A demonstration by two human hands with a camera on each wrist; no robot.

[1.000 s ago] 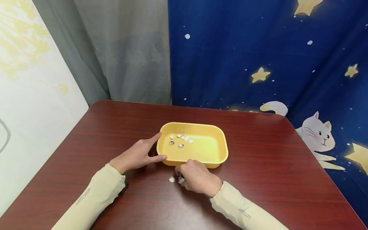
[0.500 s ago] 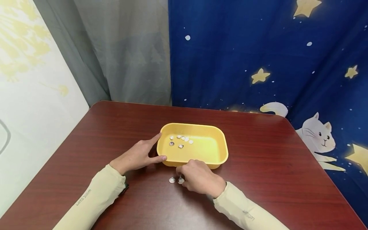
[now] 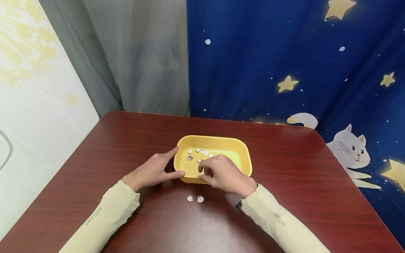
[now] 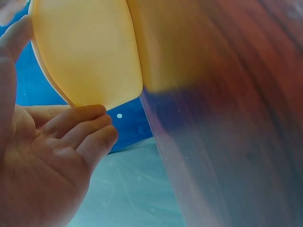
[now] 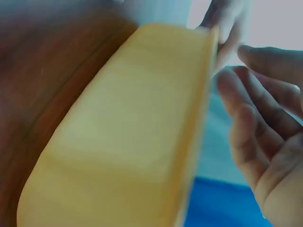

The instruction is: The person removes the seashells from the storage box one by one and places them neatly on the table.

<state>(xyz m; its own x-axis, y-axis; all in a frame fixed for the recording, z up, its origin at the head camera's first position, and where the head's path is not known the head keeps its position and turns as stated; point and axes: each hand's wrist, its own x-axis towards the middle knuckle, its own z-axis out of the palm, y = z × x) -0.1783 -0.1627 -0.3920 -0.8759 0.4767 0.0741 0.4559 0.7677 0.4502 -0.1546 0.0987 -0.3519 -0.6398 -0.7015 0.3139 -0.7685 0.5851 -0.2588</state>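
Note:
A yellow plastic tray [image 3: 218, 142] sits on the table, several small whitish seashells [image 3: 190, 158] lying in its left part. At the tray's left end, my left hand [image 3: 150, 170] spans the corner, index finger and thumb stretched out against the rim. Its other fingers bend below the rim in the left wrist view. My right hand [image 3: 226, 174] hovers over the tray's near side with bent fingers. Whether a shell is between its fingertips is hidden. In front of the tray, two more shells, a left one [image 3: 190, 198] and a right one [image 3: 200, 199], lie on the table.
The reddish-brown wooden table [image 3: 294, 168] extends around the tray. Behind it hang a grey curtain [image 3: 152, 63] and a blue curtain [image 3: 240, 63] with stars and a cat. A white surface [image 3: 38, 133] stands on the left.
My right hand has risen from the shells in front of the tray and moved forward over its near rim. Both table shells are now uncovered. The left hand stays in place.

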